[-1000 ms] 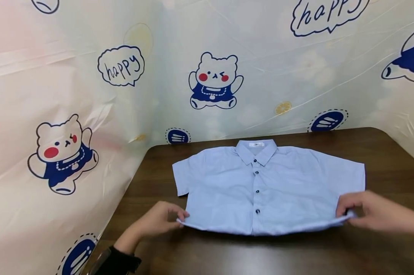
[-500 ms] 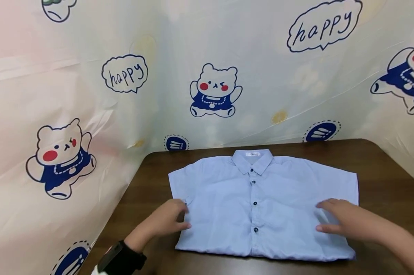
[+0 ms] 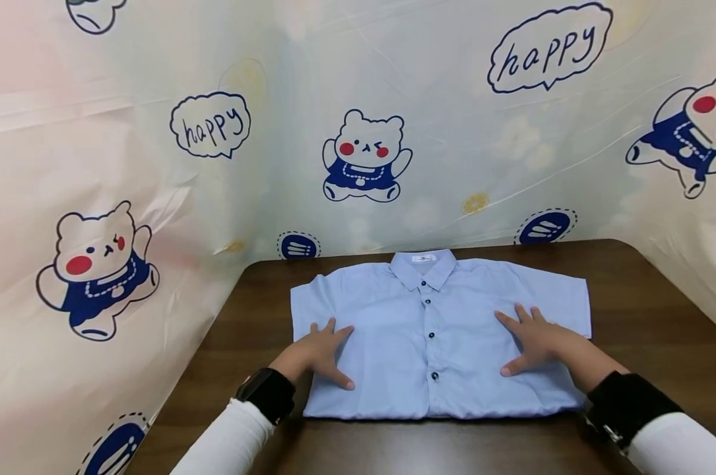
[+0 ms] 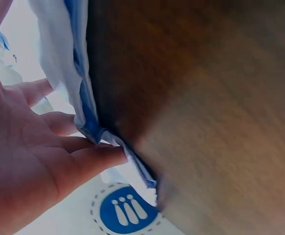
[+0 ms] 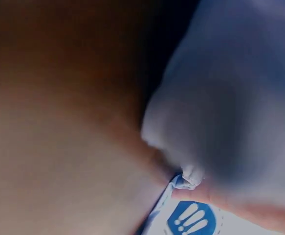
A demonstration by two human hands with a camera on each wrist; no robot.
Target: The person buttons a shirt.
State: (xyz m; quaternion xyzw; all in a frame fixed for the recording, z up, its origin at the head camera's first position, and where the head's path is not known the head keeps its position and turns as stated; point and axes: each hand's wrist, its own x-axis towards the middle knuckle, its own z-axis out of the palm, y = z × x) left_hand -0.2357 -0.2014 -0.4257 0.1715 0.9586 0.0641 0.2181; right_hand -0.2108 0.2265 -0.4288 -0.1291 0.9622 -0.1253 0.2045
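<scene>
A light blue short-sleeved button-up shirt [image 3: 387, 343] lies front side up on the brown wooden table [image 3: 441, 448], its collar at the far side. Its lower part is folded under, which leaves a straight near edge. With fingers spread, my left hand [image 3: 320, 353] rests on the shirt's left side, just below the sleeve. My right hand [image 3: 536, 340] lies spread on the right half of the front, below the right sleeve. In the left wrist view, the left fingers [image 4: 59, 122] touch the shirt's side edge. The right wrist view is mostly blurred fabric, with little of the hand showing.
A patterned cloth backdrop [image 3: 441, 99] with cartoon bears hangs behind the table and along its left side. Dark bands [image 3: 268, 394] circle both wrists, below white sleeves. The table's rounded far corners meet the cloth.
Both hands have let go of the shirt's near corners and moved up onto its front, fingers now spread. The near edge, lifted earlier, now lies down on the table.
</scene>
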